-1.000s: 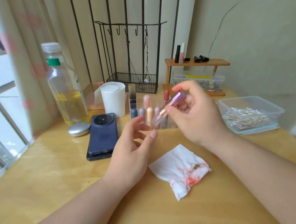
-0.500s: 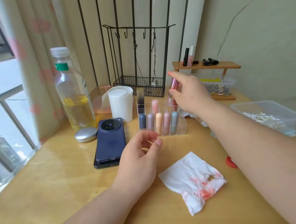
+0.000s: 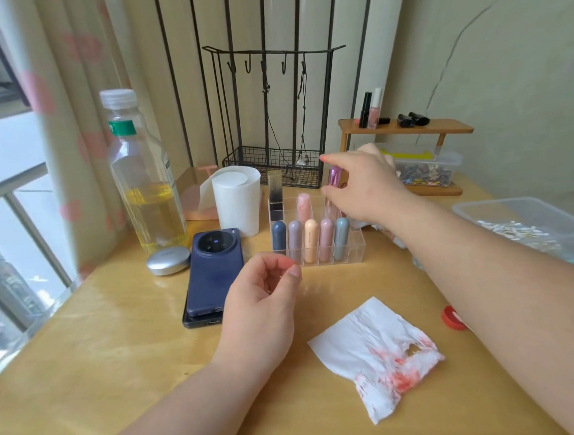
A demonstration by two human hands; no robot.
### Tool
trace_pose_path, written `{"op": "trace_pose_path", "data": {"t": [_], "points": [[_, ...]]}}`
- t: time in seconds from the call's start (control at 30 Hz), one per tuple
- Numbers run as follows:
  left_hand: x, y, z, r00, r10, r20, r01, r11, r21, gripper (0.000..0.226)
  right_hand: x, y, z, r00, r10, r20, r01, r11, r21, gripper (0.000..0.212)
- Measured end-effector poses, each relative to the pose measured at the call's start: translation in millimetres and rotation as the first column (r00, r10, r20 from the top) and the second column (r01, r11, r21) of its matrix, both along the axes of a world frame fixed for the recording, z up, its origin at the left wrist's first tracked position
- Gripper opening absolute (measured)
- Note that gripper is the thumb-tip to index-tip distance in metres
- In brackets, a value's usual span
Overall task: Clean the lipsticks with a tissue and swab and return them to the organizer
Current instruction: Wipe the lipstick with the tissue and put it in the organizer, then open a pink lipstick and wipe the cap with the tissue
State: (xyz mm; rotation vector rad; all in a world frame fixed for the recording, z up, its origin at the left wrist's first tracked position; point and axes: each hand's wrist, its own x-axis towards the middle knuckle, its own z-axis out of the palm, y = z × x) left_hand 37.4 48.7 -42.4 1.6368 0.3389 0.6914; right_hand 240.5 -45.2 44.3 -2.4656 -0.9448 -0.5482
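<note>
Lipstick (image 3: 335, 178) half hidden behind right hand (image 3: 364, 186)

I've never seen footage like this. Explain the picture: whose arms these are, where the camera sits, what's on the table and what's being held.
No machine here: these are a person's two bare arms, filmed by one wide-angle camera worn on the head, looking forward and down. The right hand reaches to the clear organizer and pinches a purple lipstick upright at its back row. The left hand is loosely curled near the phone, holding nothing. Also on the wooden table are a red-stained tissue, a bottle of yellow liquid, a paper roll and a clear box of cotton swabs.
</note>
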Motion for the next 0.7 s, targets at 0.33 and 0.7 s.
{"op": "trace_pose_path", "data": {"t": [0.33, 0.7], "points": [[1.1, -0.6, -0.3, 1.000, -0.015, -0.010, 0.014, 1.000, -0.027, 0.012, 1.3, 27.2, 3.4, 0.991, 0.136, 0.021, -0.126, 0.958, -0.258, 0.036], [0.5, 0.3, -0.1, 0.999, -0.031, -0.017, 0.030, 0.999, -0.029, 0.014, -0.4, 20.0, 11.9, 0.987, 0.104, -0.124, -0.088, 0.988, 0.126, 0.025]]}}
